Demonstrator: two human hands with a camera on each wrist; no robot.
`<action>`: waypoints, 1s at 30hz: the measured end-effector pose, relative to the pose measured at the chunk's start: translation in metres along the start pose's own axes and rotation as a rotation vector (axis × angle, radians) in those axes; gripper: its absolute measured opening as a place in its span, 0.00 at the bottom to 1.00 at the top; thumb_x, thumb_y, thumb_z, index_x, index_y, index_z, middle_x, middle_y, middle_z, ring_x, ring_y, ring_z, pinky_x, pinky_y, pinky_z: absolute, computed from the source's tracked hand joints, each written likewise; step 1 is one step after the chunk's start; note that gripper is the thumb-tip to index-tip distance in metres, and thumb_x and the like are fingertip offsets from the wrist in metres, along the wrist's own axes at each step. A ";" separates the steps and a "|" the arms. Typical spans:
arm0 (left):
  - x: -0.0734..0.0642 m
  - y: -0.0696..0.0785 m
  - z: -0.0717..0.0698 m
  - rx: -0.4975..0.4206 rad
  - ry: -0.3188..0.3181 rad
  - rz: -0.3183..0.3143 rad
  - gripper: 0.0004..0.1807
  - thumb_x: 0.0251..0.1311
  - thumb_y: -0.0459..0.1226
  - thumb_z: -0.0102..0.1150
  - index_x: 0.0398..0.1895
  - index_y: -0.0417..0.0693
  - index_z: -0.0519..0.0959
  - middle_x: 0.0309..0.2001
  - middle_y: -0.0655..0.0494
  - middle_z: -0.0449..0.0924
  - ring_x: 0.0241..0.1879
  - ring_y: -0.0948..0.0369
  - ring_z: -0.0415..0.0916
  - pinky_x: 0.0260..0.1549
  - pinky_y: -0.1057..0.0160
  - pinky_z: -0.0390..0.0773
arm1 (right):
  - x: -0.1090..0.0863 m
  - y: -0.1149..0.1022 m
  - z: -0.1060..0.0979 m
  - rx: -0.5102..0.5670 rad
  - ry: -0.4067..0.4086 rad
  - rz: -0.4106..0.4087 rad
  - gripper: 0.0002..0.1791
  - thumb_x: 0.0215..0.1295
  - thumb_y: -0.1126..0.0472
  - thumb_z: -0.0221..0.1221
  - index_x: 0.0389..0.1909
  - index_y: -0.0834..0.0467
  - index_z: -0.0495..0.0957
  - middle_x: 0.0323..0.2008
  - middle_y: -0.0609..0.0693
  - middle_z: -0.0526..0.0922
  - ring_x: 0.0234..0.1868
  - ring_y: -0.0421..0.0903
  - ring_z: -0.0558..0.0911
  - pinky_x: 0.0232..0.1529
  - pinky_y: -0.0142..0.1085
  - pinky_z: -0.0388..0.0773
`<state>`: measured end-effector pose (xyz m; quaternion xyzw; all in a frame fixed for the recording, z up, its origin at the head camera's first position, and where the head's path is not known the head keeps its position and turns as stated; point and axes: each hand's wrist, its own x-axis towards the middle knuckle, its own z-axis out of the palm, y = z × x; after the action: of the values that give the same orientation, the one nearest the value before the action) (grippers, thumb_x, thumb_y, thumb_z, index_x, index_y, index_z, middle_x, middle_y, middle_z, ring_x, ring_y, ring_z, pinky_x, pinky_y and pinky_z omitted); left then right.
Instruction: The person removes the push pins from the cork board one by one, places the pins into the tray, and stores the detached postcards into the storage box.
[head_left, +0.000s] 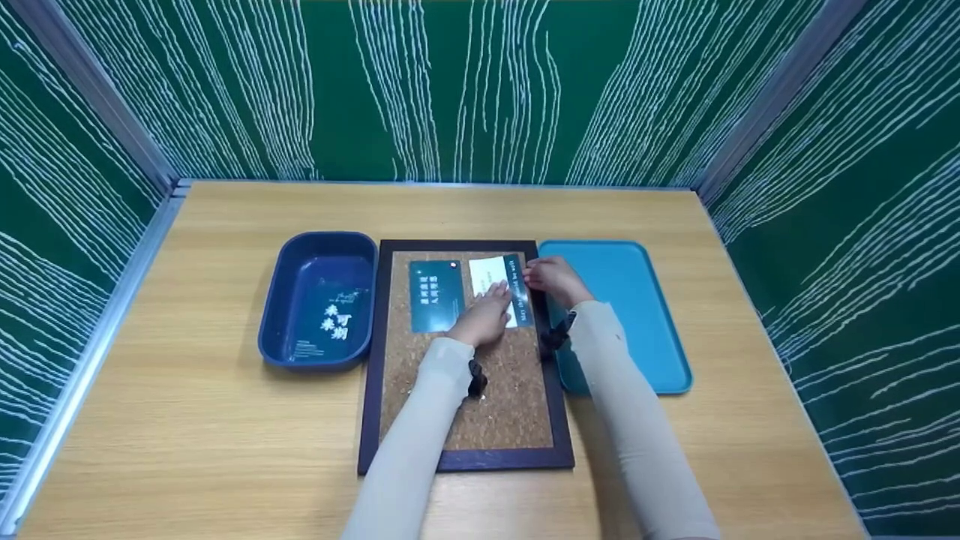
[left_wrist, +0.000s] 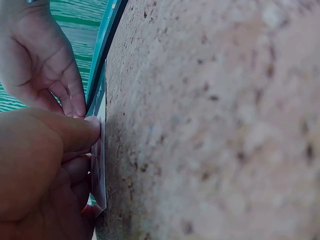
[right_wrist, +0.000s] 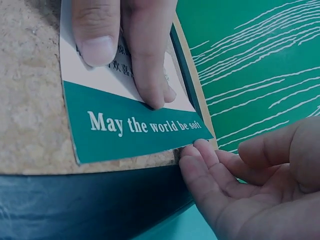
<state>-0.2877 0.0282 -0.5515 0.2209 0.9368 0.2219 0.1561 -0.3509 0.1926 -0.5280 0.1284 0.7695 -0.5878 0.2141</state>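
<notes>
Green, white-streaked walls (head_left: 330,90) round wooden table (head_left: 210,420). Corkboard (head_left: 510,409) between bin (head_left: 322,259) and tray (head_left: 615,270). On board, green card (head_left: 436,296); beside it, white-green card (head_left: 517,289). We see left hand (head_left: 484,316) pressing white-green card, fingers extended; right hand (head_left: 559,280) at its far-right corner, pinching or not we cannot tell.

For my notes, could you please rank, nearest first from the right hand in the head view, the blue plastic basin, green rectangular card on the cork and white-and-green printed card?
1. White-and-green card, left of the right hand.
2. Green card, farther left.
3. Basin, farthest left.
</notes>
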 end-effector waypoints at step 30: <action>0.001 -0.002 0.001 -0.015 -0.003 0.005 0.28 0.74 0.40 0.39 0.74 0.43 0.54 0.77 0.51 0.43 0.77 0.56 0.39 0.75 0.56 0.44 | -0.005 0.006 0.005 0.042 0.039 -0.079 0.24 0.69 0.69 0.49 0.65 0.69 0.65 0.62 0.64 0.71 0.62 0.56 0.74 0.62 0.41 0.74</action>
<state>-0.2885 0.0277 -0.5538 0.2223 0.9344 0.2288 0.1586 -0.3430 0.1898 -0.5320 0.1138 0.7656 -0.6091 0.1728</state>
